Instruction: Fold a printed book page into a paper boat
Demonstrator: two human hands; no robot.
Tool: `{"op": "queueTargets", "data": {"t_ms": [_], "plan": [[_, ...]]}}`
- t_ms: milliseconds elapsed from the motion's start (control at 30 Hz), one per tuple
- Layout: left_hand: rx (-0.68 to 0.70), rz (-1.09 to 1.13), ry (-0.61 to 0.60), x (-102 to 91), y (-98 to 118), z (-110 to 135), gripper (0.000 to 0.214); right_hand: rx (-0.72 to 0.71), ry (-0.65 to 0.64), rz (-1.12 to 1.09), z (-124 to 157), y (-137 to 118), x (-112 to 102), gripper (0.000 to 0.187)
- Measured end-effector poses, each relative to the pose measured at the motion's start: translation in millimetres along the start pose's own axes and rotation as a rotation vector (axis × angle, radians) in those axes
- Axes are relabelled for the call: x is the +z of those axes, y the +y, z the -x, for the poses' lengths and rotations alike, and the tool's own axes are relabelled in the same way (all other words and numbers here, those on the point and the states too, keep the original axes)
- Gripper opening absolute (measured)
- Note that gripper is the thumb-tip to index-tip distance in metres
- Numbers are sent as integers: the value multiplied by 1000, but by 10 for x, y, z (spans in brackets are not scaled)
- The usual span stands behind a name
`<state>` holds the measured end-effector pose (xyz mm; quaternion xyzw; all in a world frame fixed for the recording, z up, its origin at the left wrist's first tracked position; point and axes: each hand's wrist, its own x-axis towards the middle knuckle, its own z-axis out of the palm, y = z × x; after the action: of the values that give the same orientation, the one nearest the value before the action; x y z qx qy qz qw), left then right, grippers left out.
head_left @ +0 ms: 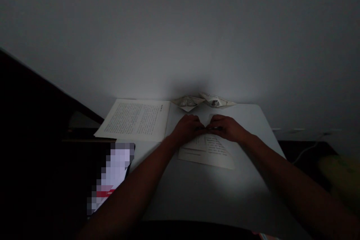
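Observation:
A printed sheet of paper (pixel 216 150), partly folded, lies on the white table (pixel 174 191). My left hand (pixel 187 129) is closed on its far part, fingers pinched near the middle. Close beside it, my right hand (pixel 225 127) also pinches the far part of the paper, and the fingertips of both hands nearly meet. The hands hide the paper's upper edge. Just beyond them stand two folded paper boats, a left one (pixel 187 102) and a right one (pixel 218 101), side by side against the wall.
A stack of printed pages (pixel 135 118) lies at the table's left back. A lit phone or tablet screen (pixel 112 176), blurred out, is by the left edge. The wall (pixel 180 37) rises behind the table. A white cable (pixel 306 148) hangs at the right.

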<state>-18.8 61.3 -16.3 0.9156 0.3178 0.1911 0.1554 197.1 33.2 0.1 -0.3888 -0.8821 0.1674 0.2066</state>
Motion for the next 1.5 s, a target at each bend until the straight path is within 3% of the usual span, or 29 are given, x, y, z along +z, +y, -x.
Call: {"op": "queueTargets", "data": {"t_ms": [267, 500, 867, 1000, 1500], "plan": [[-19, -109, -21, -20, 151, 74, 20, -32, 46, 51, 25, -10, 50, 28], [-24, -218, 65, 53, 270, 169, 24, -53, 36, 67, -16, 5, 62, 30], [-25, -163, 67, 64, 252, 195, 43, -154, 18, 57, -44, 69, -3, 27], [-33, -162, 81, 67, 250, 203, 48, -175, -65, 87, -53, 76, -27, 29], [-25, -183, 50, 50, 250, 178, 52, -123, -97, 118, 26, 0, -77, 33]]}}
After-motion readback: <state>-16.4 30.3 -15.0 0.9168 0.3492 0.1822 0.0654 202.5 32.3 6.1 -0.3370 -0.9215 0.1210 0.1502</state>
